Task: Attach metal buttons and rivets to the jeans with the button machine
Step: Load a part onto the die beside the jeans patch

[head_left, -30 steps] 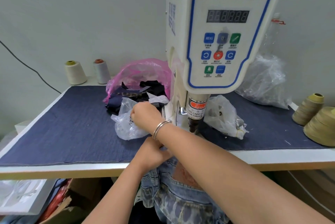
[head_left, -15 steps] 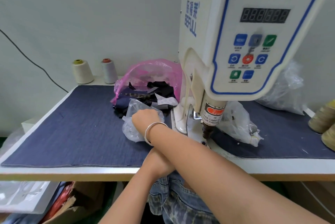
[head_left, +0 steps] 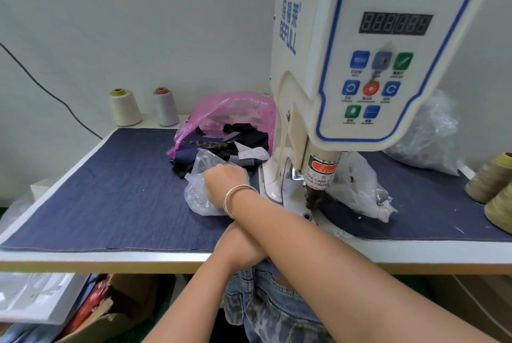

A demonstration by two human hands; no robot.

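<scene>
The white servo button machine [head_left: 360, 65] stands on the table, its press head [head_left: 313, 198] low over the base. My right hand [head_left: 224, 179], a silver bangle on the wrist, reaches across to the left into a small clear plastic bag [head_left: 199, 201]. Its fingers point down inside the bag and are hidden. My left hand [head_left: 241, 248] lies under my right forearm at the table's front edge and grips the top of the faded jeans [head_left: 271, 309], which hang below the table.
A dark denim mat [head_left: 110, 190] covers the table. A pink bag [head_left: 221, 109] of fabric scraps lies behind the clear bag, and another clear bag [head_left: 360, 190] lies right of the press head. Thread cones [head_left: 124, 107] stand at back left and olive cones [head_left: 490, 179] at the right edge.
My right hand has pushed further down into the clear bag. My left hand has slipped further under my right forearm. The view has shifted left, toward the machine's side.
</scene>
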